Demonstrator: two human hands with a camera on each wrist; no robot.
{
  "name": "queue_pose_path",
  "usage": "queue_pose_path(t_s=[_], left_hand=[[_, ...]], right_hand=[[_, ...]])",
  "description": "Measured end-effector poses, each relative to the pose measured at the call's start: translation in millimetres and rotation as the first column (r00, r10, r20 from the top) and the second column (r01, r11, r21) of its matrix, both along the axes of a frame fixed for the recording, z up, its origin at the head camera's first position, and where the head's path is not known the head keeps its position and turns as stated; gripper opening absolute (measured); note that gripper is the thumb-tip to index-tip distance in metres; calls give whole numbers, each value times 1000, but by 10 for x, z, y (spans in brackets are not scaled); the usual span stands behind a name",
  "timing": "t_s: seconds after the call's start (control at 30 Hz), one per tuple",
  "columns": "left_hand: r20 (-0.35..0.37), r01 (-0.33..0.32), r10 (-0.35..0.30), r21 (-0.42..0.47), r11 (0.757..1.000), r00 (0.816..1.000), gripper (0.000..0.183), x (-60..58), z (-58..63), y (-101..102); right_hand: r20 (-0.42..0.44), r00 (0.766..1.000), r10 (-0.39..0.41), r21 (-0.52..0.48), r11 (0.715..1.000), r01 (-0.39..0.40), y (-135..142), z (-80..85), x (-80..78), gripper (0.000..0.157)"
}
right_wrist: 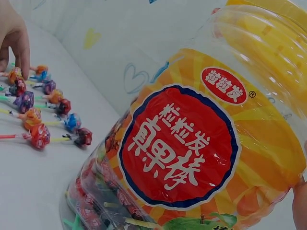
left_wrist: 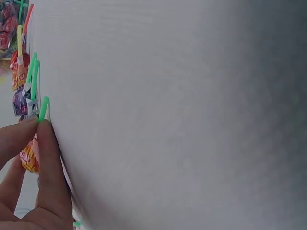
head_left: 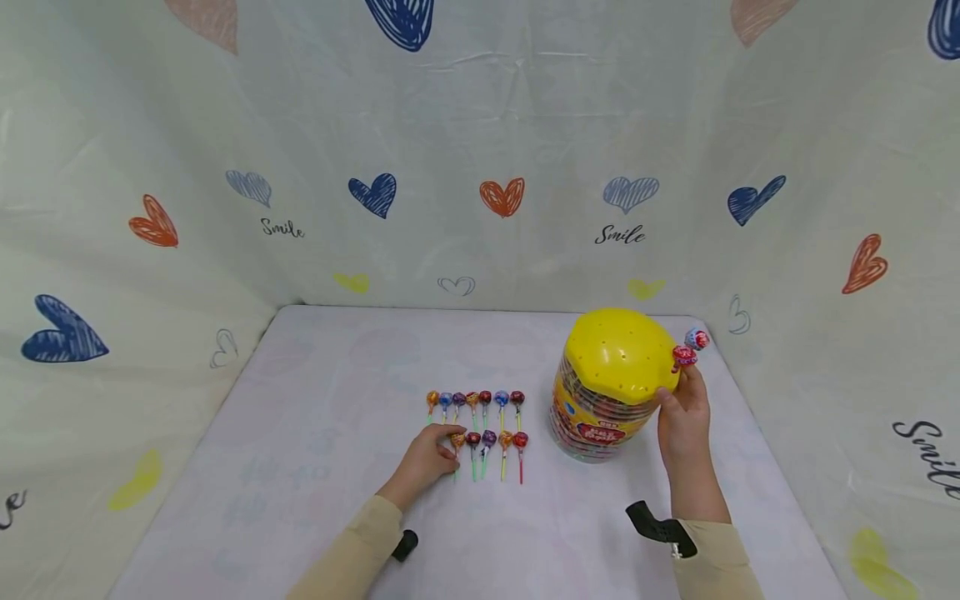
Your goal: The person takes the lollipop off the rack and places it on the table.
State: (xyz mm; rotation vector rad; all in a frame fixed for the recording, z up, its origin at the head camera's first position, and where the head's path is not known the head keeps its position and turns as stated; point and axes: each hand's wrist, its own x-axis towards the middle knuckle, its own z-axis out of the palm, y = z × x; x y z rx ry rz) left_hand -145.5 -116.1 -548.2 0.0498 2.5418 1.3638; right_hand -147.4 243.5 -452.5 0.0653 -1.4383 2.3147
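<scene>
Between its thumb and fingertips my left hand (head_left: pixel 431 458) pinches a lollipop (left_wrist: pixel 29 158) with an orange wrapper and green stick. This lollipop is at the left end of the nearer of two lollipop rows (head_left: pixel 504 439). My right hand (head_left: pixel 686 417) grips the right side of a large clear jar (right_wrist: pixel 259 158) with an orange and red label, the thumb near its yellow lid (head_left: pixel 618 350). Beside the lid's right edge, just above these fingers, are a red lollipop (head_left: pixel 684 357) and a blue-red one (head_left: pixel 697 338); I cannot tell whether the fingers hold their sticks.
The farther row of lollipops (head_left: pixel 472 398) lies just behind the nearer one, sticks toward me. Many wrapped lollipops (right_wrist: pixel 91 206) show through the jar's lower wall. A white table (head_left: pixel 337 358) carries everything, with a heart-printed cloth (head_left: pixel 442 242) hanging behind it.
</scene>
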Motion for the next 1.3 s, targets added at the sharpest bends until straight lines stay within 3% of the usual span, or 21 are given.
queue_pose_path(t_s=[0.4,0.63,0.73,0.87,1.1,1.3], left_hand=[[-41,75,-77,-58,996,996,60,-30,27,-18],[-33,16,-18,-45,999,999,63,-61,118,-84],[-54,3,-2,13,1000,999,63,-115,259,-81],[-107,12,-3,89,996,994,59,-162,583,7],[-272,126,-73,186,974,960,50,-190,1098,287],[-272,221,-143,282,933,952,49,-212,1406,549]], right_hand=[[-6,1000,1,-9,1000,-1,-5,5,13,45],[28,1000,-9,7,1000,9,-6,18,28,46],[21,1000,-4,14,1000,4,-1,24,32,46],[21,1000,4,25,1000,-4,9,38,39,46],[128,992,-7,60,998,-1,34,84,53,49],[126,992,1,190,982,-25,110,96,18,47]])
